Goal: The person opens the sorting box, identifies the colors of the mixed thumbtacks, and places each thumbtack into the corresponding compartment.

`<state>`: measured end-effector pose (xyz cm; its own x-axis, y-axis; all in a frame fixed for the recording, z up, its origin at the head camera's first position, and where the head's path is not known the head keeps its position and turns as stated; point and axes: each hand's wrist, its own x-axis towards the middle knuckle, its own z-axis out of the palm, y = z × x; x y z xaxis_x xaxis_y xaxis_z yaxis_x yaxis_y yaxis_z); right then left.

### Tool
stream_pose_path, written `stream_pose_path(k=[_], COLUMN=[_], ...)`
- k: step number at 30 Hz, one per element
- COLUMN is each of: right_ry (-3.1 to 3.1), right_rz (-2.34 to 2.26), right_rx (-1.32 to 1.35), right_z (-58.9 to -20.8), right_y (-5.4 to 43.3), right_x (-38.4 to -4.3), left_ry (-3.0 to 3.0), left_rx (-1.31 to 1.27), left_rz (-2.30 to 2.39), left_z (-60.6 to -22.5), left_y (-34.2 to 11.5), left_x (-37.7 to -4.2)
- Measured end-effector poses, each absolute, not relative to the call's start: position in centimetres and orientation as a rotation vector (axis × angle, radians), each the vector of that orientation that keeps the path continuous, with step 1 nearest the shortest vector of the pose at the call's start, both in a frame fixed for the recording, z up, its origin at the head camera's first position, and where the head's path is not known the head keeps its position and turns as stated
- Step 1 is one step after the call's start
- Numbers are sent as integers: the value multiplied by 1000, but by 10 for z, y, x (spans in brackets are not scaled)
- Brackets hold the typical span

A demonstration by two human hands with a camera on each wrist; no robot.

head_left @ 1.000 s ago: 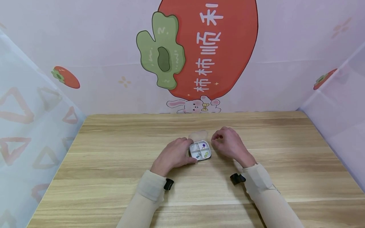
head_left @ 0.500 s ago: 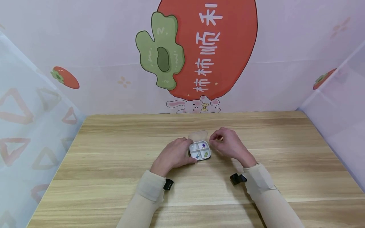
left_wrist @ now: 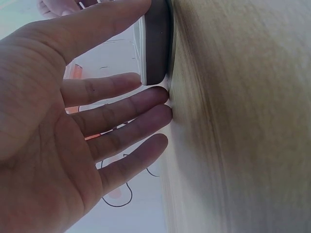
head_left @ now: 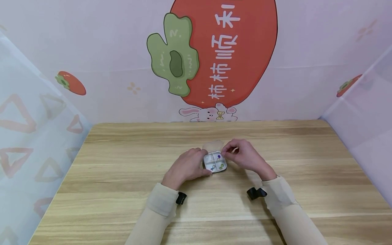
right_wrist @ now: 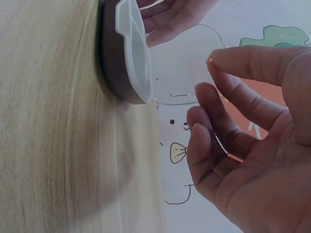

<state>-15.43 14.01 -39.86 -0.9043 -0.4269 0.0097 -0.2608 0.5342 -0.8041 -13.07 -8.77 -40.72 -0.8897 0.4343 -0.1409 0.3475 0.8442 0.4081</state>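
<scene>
A small square pill box with a white four-part tray and dark sides lies on the table, its clear lid raised at the back. Tiny beads sit inside: a purple one at back right, green ones at front right, bluish ones at front left. My left hand holds the box's left side between thumb and index finger; its other fingers are spread. My right hand is over the box's right edge, thumb and index tips together. Whether they pinch something is unclear.
The wooden table extends around the box. Behind it stands a backdrop with a large persimmon print and a rabbit. Pale printed sheets hang at the left and right sides. Black wrist mounts sit at both cuffs.
My right hand has moved left from beside the box until its fingertips are over the right edge. My left hand and the box have stayed in place.
</scene>
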Motion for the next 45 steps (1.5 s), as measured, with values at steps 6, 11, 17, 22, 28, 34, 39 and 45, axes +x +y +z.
stream_pose_path(k=[6,11,17,22,28,34,39,45], right_ry=[2513,2454,2395,2315,2245,2212,2197,2303], right_rz=[-1366,-1401,-1429,-1484,-1509,-1523,-1537,-1505], right_rx=[-571,-570,-579,-599,-591,-593,-597,-601], right_z=[-399,-398,-395,-393,-393,-392,-392,-396], right_y=[141,141,142,142,142,142,141,139], right_x=[-155,-156,-154,-154,-154,-153,-153,-153], left_ry=[2791,2789,2789,2796,2798,2797,2800,2807], left_rx=[597,597,601,603,607,611,618,623], left_rz=[554,561,563,554,553,557,558,544], left_z=[-407,-406,-407,-407,-407,-407,-406,-406], left_y=[-88,-88,-88,-88,-88,-87,-88,-88], left_x=[-131,-130,-130,-130,-131,-130,-130,-131])
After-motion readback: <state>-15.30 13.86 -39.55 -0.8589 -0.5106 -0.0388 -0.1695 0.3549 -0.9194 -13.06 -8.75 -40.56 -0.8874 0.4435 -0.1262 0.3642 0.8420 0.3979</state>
